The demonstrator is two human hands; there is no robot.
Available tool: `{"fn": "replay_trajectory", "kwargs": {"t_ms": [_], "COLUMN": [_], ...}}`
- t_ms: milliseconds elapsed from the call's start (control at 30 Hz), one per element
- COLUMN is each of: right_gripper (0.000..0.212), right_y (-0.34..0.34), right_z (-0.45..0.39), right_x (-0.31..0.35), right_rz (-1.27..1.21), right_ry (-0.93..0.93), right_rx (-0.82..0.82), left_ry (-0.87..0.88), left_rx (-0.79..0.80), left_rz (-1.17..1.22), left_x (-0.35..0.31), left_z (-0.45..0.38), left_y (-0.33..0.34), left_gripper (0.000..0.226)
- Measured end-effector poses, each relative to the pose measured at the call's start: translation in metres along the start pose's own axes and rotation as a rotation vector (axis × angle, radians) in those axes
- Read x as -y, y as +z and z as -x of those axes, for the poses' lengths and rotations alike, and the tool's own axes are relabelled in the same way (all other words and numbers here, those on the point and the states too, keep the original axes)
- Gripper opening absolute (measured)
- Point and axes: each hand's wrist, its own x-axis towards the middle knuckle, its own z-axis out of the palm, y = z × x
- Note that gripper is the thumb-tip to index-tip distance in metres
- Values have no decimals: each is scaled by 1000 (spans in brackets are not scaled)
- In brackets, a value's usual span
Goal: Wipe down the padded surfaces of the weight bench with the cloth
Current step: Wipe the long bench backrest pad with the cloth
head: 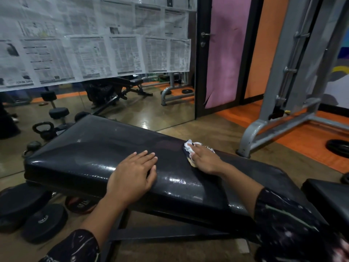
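Note:
The weight bench's long black padded backrest (90,146) runs across the middle of the view, shiny and damp-looking near its front edge. My left hand (132,174) lies flat on the pad near that front edge, fingers spread, holding nothing. My right hand (204,158) presses a crumpled white patterned cloth (190,146) onto the pad's far right edge; most of the cloth is hidden under the hand. A second black pad, the seat (328,193), shows at the right edge.
Black weight plates (43,222) lie on the floor under the bench's left end. Kettlebells (44,129) and dumbbells stand by the mirror wall (132,110), which is partly covered with newspaper. A grey machine frame (273,125) stands at the right, with a plate (340,148) beside it.

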Motion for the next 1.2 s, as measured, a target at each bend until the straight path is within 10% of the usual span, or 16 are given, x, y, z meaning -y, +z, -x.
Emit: {"fn": "replay_trajectory", "kwargs": {"t_ms": [1200], "right_gripper": [51], "right_y": [27], "right_z": [80], "right_x": [93], "right_rz": [-15], "right_ry": [-119], "right_rx": [-62], "left_ry": [-20], "left_rx": [8], "left_rz": [-2], "left_x": [-1], "left_z": [-1], "left_y": [2], "left_gripper": [46]}}
